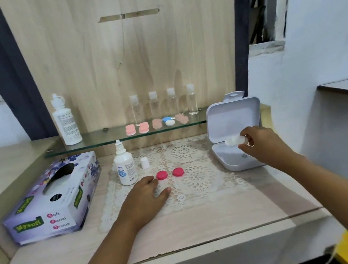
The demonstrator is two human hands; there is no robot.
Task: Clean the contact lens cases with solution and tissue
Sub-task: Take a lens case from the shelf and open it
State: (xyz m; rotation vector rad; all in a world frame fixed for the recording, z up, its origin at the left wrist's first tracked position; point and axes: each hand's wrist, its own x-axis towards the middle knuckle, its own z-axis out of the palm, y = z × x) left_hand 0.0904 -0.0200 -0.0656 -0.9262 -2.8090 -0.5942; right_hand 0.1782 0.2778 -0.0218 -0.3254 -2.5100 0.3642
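Two pink lens case caps [162, 175] [178, 172] lie side by side on the lace mat [201, 180]. My left hand [143, 198] rests on the mat just in front of them, thumb and forefinger around a pale, see-through case body that is mostly hidden. My right hand [260, 144] holds a small white wad [234, 140], seemingly crumpled tissue, over the open white hinged box [233, 122]. The small solution bottle [124, 165] stands uncapped left of the caps, its white cap [144, 162] beside it. The tissue box [53, 200] lies at the left.
A glass shelf [100, 139] behind holds a tall white bottle [66, 122], several clear bottles [154, 105] and several pink lens cases [143, 127], plus a blue and white one [168, 120]. A wooden panel backs the counter. The counter's front edge runs below my forearms.
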